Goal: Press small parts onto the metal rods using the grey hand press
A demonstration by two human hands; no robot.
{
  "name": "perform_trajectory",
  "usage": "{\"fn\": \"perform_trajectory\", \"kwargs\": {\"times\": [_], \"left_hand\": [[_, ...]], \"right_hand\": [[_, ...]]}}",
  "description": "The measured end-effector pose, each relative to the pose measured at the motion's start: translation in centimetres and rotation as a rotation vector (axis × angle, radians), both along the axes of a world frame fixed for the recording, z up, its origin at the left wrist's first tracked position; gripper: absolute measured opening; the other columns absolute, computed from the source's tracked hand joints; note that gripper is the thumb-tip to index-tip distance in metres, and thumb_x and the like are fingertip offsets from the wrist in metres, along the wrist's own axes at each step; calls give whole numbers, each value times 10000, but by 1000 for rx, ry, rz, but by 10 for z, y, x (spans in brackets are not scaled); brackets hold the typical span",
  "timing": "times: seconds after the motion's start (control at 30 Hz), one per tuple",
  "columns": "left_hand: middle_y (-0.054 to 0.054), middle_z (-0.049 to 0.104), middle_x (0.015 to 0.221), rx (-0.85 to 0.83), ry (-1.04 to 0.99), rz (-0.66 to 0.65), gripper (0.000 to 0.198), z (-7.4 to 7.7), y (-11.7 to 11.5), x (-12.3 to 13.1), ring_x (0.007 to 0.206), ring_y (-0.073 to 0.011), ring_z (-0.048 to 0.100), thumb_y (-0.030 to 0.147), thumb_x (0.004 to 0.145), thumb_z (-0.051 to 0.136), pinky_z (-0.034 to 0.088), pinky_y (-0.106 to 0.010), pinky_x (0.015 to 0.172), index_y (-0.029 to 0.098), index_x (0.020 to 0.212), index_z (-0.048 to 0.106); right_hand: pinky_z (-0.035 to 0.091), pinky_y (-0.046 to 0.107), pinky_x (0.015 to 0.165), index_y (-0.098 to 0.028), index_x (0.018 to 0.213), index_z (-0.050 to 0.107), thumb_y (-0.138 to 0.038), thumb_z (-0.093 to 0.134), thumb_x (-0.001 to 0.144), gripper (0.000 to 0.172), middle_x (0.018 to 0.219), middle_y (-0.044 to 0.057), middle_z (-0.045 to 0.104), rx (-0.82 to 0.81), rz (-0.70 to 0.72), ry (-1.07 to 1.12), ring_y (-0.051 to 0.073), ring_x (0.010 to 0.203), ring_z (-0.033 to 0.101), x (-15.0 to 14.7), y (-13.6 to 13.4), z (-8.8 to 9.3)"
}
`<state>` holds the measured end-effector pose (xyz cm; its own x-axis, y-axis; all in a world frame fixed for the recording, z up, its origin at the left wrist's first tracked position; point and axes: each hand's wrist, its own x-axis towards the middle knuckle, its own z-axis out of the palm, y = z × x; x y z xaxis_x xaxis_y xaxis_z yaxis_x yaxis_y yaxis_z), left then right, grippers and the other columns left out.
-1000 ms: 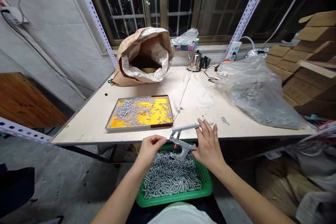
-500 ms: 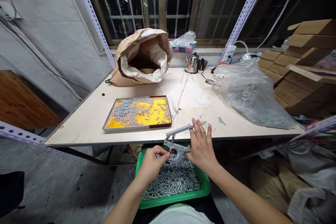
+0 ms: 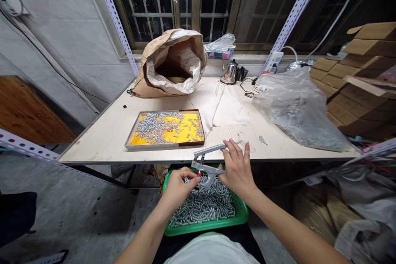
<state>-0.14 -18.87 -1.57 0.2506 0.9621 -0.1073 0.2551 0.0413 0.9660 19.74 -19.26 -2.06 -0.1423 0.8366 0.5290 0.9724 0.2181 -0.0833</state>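
My right hand point(image 3: 236, 169) holds grey metal snap-fastener pliers point(image 3: 208, 169), fingers over the upper handle and thumb at the lower one. The two handles stand apart, with a dark coil spring between them near the left end. My left hand point(image 3: 181, 185) has thumb and forefinger pinched together at the red tip point(image 3: 199, 174) in the pliers' jaw; whatever sits between those fingertips is too small to make out. Directly below both hands is a green plastic basket point(image 3: 204, 229) holding a heap of small silvery metal pieces point(image 3: 204, 208).
On the table point(image 3: 99, 140) lies a shallow tray point(image 3: 163, 147) with more small metal pieces on yellow. Behind it are an open paper sack point(image 3: 144, 80), a white cloth point(image 3: 230, 109) and a metal kettle point(image 3: 229, 73). A clear plastic bag point(image 3: 297, 99) and cardboard boxes point(image 3: 361, 86) stand right.
The whole view has shifted slightly. Both hands keep nearly the same position on the pliers, and the handles remain apart.
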Motion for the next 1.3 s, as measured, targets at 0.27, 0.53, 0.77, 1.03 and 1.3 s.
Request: {"fn": "perform_trajectory", "kwargs": {"times": [0.27, 0.53, 0.77, 1.03, 1.3], "left_hand": [[-96, 718, 876, -97, -147, 169, 385, 3, -5, -15, 847, -236, 612, 498, 691, 677, 432, -302, 764, 158, 862, 730], [-75, 693, 695, -163, -181, 161, 504, 12, -11, -5, 669, -184, 551, 610, 736, 554, 366, -264, 614, 139, 709, 732], [5, 586, 509, -292, -142, 76, 224, 0, -10, -5, 528, -128, 468, 359, 588, 738, 320, -245, 569, 160, 525, 657], [-28, 612, 646, -41, -139, 212, 180, -2, -18, -4, 666, -174, 552, 276, 639, 694, 399, -262, 640, 174, 510, 620], [-70, 693, 790, 46, 262, -89, 128, 2, -18, -31, 773, -230, 612, 319, 712, 672, 434, -301, 733, 199, 729, 714]], "right_hand": [[411, 318, 703, -80, 1097, 545, -271, 497, 801, 355, 868, 112, 611, -122, 81, -177, 228, 828, 520, 5, 11, 1], [247, 279, 555, -161, 756, 569, -234, 558, 727, 79, 677, 52, 589, -235, 126, -279, 169, 645, 483, 1, 25, 5], [341, 352, 746, -167, 804, 549, -337, 526, 784, 173, 865, 103, 589, -83, 78, -203, 231, 838, 480, -6, 6, 13], [286, 481, 1057, -75, 1105, 536, -177, 513, 698, 421, 1191, 181, 512, -36, -23, 3, 291, 1161, 409, -6, -25, -17], [276, 542, 1046, -188, 1011, 586, -224, 567, 619, 395, 1080, 109, 569, -171, 20, -43, 284, 1036, 511, 34, -59, -70]]}}
